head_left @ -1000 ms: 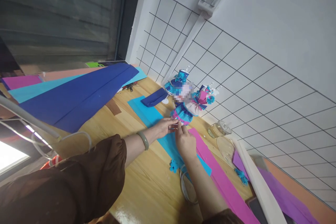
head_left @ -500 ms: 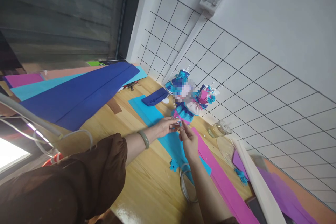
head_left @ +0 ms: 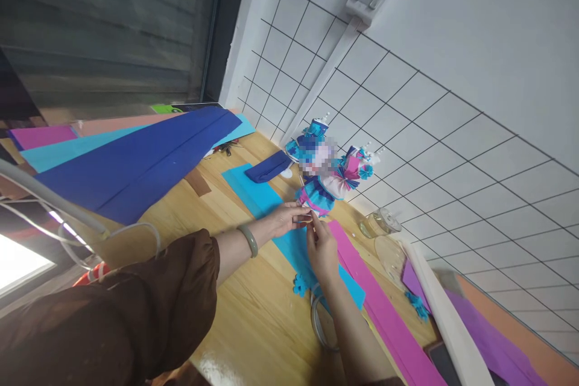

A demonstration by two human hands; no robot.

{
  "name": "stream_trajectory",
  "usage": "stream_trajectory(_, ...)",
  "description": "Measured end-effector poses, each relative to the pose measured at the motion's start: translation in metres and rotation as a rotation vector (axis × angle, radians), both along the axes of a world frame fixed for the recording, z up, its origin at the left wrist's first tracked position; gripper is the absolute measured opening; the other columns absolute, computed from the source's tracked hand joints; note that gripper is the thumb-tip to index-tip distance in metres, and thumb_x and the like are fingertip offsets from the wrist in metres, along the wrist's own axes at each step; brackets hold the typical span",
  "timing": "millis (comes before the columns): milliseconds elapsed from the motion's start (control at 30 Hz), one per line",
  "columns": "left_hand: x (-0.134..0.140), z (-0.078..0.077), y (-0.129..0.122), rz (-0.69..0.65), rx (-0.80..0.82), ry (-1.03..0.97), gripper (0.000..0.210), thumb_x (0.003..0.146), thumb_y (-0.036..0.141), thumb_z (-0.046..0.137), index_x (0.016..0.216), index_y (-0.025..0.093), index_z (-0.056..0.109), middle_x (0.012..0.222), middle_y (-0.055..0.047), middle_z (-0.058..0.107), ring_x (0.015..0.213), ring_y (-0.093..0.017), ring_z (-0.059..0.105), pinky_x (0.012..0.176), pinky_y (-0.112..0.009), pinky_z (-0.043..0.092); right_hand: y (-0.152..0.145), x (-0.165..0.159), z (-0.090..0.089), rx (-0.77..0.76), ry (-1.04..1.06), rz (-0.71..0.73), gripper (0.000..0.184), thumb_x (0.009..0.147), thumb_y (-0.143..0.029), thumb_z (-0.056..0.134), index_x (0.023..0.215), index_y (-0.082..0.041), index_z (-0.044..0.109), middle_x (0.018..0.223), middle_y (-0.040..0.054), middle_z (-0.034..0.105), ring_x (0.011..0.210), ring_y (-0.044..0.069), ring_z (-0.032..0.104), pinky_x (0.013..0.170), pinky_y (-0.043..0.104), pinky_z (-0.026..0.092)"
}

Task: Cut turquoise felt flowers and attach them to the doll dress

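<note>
My left hand [head_left: 286, 219], with a green bangle on its wrist, has its thumb and fingers closed in a pinch. Close against it, my right hand [head_left: 322, 246] pinches too, the fingertips of both nearly touching. Whatever they hold between them is too small to make out. Below both hands lies a strip of bright blue crepe paper [head_left: 253, 194]. Just beyond the fingers stands a decorated figure [head_left: 333, 184] in pleated blue, pink and white paper, partly blurred. A small blue paper flower [head_left: 299, 284] rests near my right forearm.
A dark blue paper sheet [head_left: 149, 163] covers the table's left side. Pink paper [head_left: 384, 313] and a white roll [head_left: 446, 313] lie at right, with a glass jar [head_left: 380, 222] by the wire grid. A cable coil [head_left: 318, 327] sits beneath my right forearm.
My right hand has shifted slightly left, and its fingertips have come closer to my left fingers. The left hand stays almost where it was.
</note>
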State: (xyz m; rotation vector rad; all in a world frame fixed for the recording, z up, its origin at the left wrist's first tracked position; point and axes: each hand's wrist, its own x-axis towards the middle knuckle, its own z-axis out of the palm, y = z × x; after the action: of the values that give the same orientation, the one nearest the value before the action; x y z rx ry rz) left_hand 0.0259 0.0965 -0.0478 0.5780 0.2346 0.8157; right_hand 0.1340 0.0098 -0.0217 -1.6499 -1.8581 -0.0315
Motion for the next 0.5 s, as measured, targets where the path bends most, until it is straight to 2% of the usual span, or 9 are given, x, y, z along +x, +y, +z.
stream_trajectory(200,-0.0002,0.0000,0.0007,0.008,-0.001,0.015,0.017,0.066,0.015,0.068,0.081,0.012,0.061,0.085,-0.008,0.065,0.078,-0.015,0.060,0.075,-0.030,0.043,0.0012,0.0006,0.0006,0.004,-0.166,-0.027,0.042,0.088,-0.023,0.032,0.129,-0.017,0.041,0.098,0.0121,0.057,0.073,0.019,0.056,0.059,0.030,0.044)
stream_trajectory(367,-0.0020,0.0014,0.0003,0.006,0.001,0.028,0.015,0.066,0.015,0.068,0.079,0.012,0.061,0.082,-0.008,0.065,0.075,-0.014,0.060,0.073,-0.030,0.043,0.0016,-0.0046,0.0027,-0.007,-0.324,-0.107,0.042,0.087,-0.022,0.033,0.126,-0.014,0.045,0.101,0.0135,0.058,0.073,0.021,0.058,0.052,0.028,0.042)
stream_trajectory(500,-0.0035,0.0048,-0.0015,0.008,0.008,0.033,0.015,0.067,0.016,0.067,0.080,0.012,0.061,0.081,-0.007,0.065,0.073,-0.014,0.060,0.070,-0.029,0.044,0.0033,-0.0074,0.0068,-0.014,-0.303,-0.124,0.041,0.085,-0.021,0.036,0.124,-0.015,0.048,0.103,0.0139,0.057,0.075,0.021,0.057,0.051,0.027,0.041)
